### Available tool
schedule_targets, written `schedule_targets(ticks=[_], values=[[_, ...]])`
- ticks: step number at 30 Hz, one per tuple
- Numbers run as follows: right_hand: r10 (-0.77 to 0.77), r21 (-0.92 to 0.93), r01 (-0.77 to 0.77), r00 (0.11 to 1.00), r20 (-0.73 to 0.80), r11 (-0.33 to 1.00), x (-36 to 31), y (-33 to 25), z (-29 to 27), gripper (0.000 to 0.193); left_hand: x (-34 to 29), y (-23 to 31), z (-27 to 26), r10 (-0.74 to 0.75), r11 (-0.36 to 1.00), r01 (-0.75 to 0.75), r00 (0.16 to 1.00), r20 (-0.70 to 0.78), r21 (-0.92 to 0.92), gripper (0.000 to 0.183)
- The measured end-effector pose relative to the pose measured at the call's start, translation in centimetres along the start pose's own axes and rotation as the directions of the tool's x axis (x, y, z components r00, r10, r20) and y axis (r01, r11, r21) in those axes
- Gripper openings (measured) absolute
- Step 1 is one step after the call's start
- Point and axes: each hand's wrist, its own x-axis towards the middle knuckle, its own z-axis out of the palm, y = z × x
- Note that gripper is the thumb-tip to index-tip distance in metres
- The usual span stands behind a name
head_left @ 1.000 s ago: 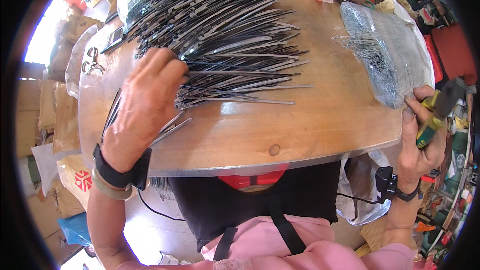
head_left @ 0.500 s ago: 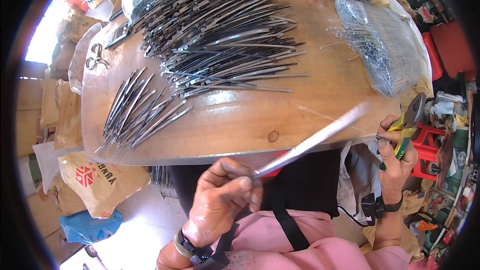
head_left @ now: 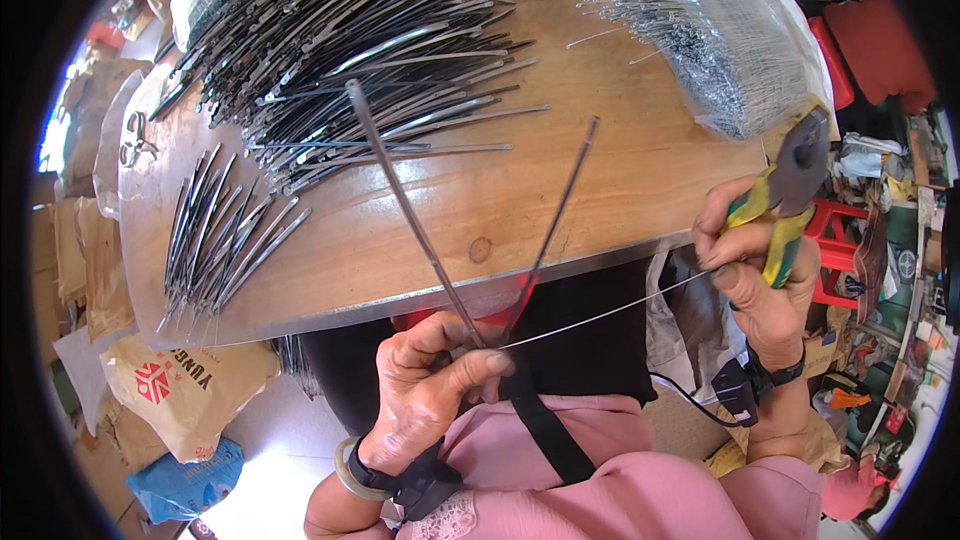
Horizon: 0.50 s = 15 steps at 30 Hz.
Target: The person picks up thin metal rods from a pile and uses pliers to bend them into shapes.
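Observation:
My left hand [head_left: 425, 368] pinches the lower ends of two narrow metal strips between thumb and fingers. One strip [head_left: 408, 198] leans up to the left, the darker strip [head_left: 562, 208] up to the right, so they form a V. Whether they are joined is hidden by my fingers. A thin wire [head_left: 612, 317] runs from this pinch to my right hand [head_left: 768, 290], whose thumb and finger grip its other end. That same hand also holds yellow-and-green-handled pliers [head_left: 802, 168], jaws pointing up.
A large heap of metal strips [head_left: 340, 55] covers the far left of the wooden table [head_left: 400, 260]; a smaller bunch [head_left: 215, 240] lies nearer. A plastic-wrapped bundle of wires [head_left: 715, 45] is at the far right. Small scissors [head_left: 136, 140] rest at the left edge.
A single blurred strip showed in my left hand; now two strips stand in a V. The wire's free end, earlier over the table, now reaches my left fingers. The view has shifted slightly.

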Motion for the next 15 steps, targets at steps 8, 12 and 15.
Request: schedule_targets(ticks=[8, 12, 15], values=[[-0.208, -0.504, 0.379, 0.908, 0.363, 0.776, 2.1, 0.5, 2.9, 0.025, 1.0, -0.2, -0.5, -0.174, 0.951, 0.14, 0.979, 0.106, 0.277, 0.005], [-0.232, -0.488, 0.45, 0.866, 0.444, 0.748, 3.0, 1.5, 3.8, 0.027, 1.0, 0.3, -0.3, -0.262, 0.929, 0.22, 0.959, 0.108, 0.297, 0.005], [-0.21, -0.467, 0.45, 0.852, 0.479, 0.761, 3.0, 2.4, 4.3, 0.026, 0.9, 0.0, -0.4, -0.255, 0.934, 0.223, 0.963, 0.085, 0.28, 0.005]])
